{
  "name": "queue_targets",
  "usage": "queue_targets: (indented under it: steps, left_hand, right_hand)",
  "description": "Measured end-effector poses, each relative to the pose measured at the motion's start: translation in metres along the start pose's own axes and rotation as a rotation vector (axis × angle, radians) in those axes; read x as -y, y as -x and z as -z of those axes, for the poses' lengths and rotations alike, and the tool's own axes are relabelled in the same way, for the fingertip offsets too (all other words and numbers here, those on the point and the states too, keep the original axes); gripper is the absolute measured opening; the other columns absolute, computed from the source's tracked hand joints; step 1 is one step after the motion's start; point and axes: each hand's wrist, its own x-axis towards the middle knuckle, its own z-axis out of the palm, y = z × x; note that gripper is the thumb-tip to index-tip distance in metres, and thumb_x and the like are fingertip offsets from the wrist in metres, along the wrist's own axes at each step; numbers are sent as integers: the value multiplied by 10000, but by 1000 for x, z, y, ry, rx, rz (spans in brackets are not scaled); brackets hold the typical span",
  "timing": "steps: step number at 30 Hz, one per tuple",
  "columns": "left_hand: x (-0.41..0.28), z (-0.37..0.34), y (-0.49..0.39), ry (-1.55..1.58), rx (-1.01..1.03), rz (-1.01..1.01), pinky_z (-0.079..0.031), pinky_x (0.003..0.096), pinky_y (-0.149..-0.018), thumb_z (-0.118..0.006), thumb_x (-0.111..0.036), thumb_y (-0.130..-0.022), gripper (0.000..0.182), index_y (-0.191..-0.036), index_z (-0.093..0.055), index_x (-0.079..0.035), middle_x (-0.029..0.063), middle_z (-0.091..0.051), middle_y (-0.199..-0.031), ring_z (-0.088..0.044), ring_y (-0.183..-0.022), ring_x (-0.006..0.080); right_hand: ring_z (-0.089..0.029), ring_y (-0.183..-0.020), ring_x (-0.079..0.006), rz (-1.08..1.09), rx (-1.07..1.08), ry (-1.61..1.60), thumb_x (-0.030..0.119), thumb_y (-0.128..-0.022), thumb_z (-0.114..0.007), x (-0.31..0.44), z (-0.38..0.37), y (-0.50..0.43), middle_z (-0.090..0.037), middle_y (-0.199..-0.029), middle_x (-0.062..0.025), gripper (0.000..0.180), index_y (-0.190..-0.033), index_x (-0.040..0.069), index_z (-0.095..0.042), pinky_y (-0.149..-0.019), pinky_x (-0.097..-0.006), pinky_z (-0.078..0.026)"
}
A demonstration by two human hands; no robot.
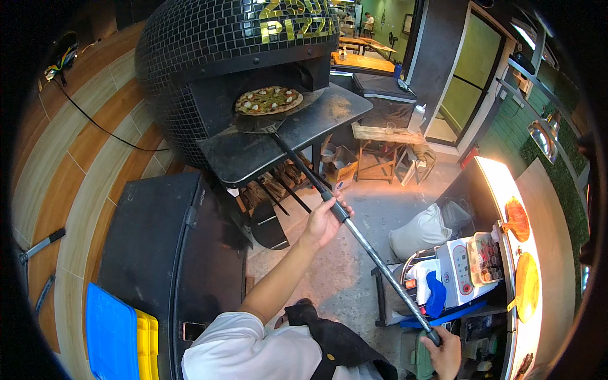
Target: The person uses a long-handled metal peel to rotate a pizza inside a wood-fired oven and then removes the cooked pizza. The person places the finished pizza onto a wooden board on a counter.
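Note:
A long-handled metal pizza peel [375, 256] runs from the lower right up to a tiled dome oven [228, 38]. On its round head [259, 123] rests a baked pizza [268, 100] with green and white toppings, at the oven's mouth above the dark ledge. My left hand [327, 219] is closed around the dark grip partway along the shaft. At the shaft's lower end, my right hand [444, 349] holds the dark end cap.
Firewood [280, 183] and more long handles [285, 190] are below the ledge. A black cabinet [142, 228] stands at left, beside a blue lid [109, 332]. On the right are a lit counter [494, 175] with wooden boards [526, 287], a white machine [458, 273] and a sack [420, 230].

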Motion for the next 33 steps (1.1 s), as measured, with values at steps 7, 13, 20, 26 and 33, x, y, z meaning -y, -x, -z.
queue_targets:
  steps: [7, 13, 20, 26, 33]
  left_hand:
    - [-8, 32, -10, -38, -56, -36, -513, 494, -1008, -479, -179, -1074, 263, -1300, -493, -46, 117, -602, -996, -625, -998, 303]
    - [4, 33, -3, -67, -91, 15, -509, 490, -1007, -491, -182, -1074, 261, -1311, -487, -75, 113, -602, -993, -625, -998, 294]
    - [44, 22, 18, -69, -44, 103, -524, 495, -992, -492, -174, -1082, 282, -1346, -425, -101, 122, -588, -1031, -634, -1035, 313]
    - [99, -5, 42, -49, 48, 270, -477, 520, -1058, -478, -199, -1096, 282, -1361, -423, -120, 125, -588, -1105, -613, -1155, 346]
    - [131, -39, 31, -51, 96, 316, -482, 508, -1063, -482, -210, -1100, 280, -1354, -419, -108, 124, -587, -1107, -622, -1160, 346]
  right_hand:
    - [-681, -766, -423, 121, -155, -16, 264, -835, -820, 36, -101, -44, -702, -829, -225, 327, -1040, 23, -735, -676, -446, -513]
    - [-690, -764, -408, 131, -206, -28, 244, -826, -829, 27, -119, -54, -704, -817, -210, 297, -1028, 44, -744, -678, -436, -515]
    - [-661, -705, -395, 82, -155, -95, 227, -780, -858, -28, -104, -51, -680, -791, -201, 312, -1003, 37, -749, -644, -414, -498]
    - [-590, -599, -280, -2, -169, -96, 132, -732, -866, -84, -51, -28, -628, -700, -164, 314, -989, 4, -737, -617, -374, -471]
    - [-576, -689, -179, -71, -196, -43, 103, -868, -798, -57, -5, 2, -715, -800, -111, 311, -1132, -40, -715, -682, -360, -509]
